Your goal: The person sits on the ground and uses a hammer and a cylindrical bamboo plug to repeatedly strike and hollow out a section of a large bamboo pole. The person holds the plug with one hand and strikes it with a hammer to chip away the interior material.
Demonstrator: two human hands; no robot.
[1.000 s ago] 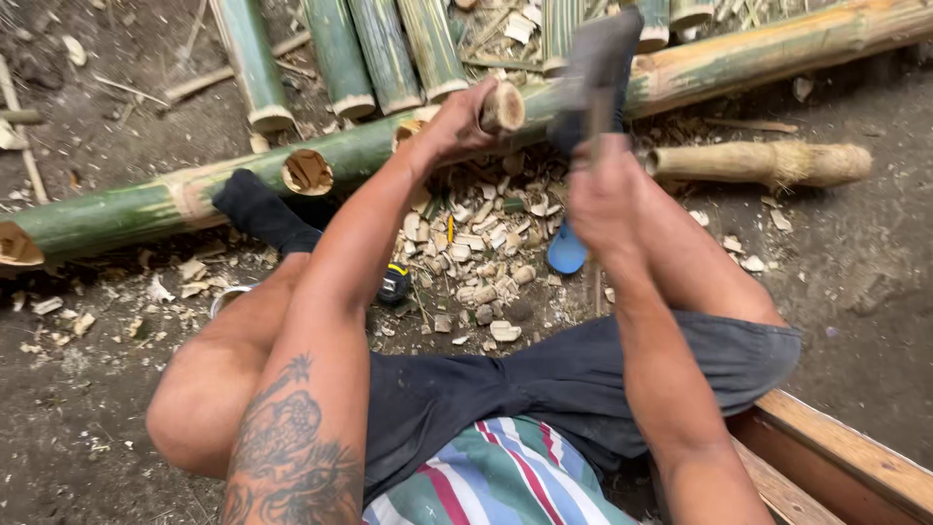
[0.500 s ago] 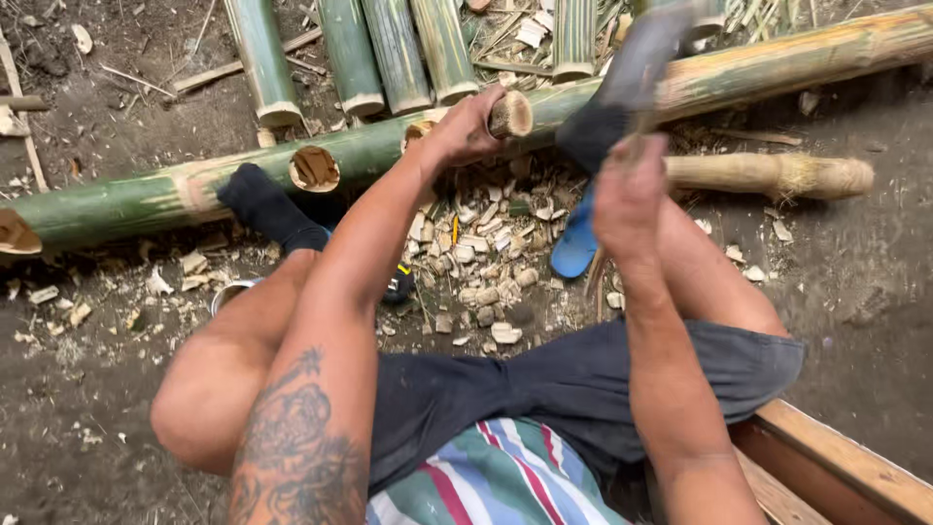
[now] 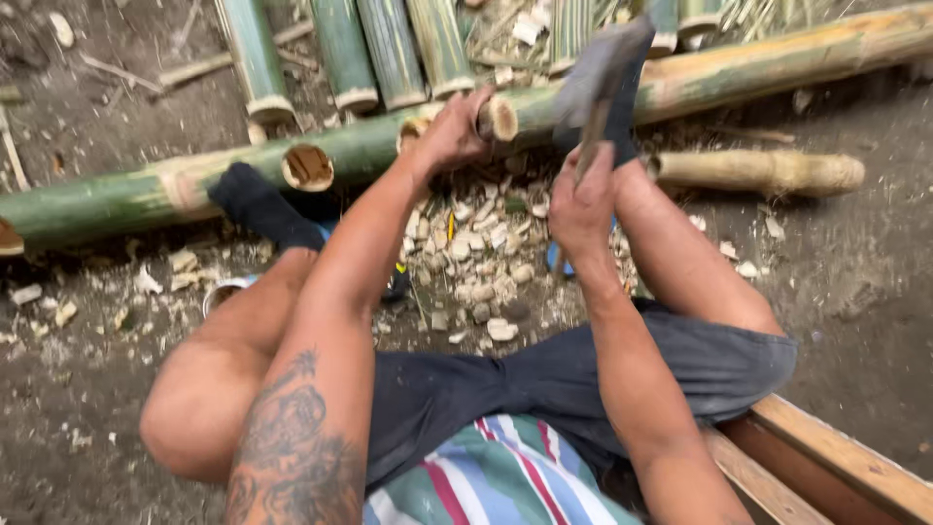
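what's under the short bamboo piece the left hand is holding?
The left hand grips a short tan bamboo piece resting across a long green bamboo pole. Pale wood chips litter the ground in front. The contact spot itself is hidden by the hand.

Two hands are in view: the left hand [image 3: 452, 131] and the right hand [image 3: 581, 199], with one hatchet [image 3: 603, 78] between them. Two long bamboo poles [image 3: 758, 58] lie across the ground, one short pale piece [image 3: 763, 172] sits apart, and about seven cut green bamboo sections [image 3: 340, 49] line the top. Wood chips [image 3: 486, 262] are too many to count.
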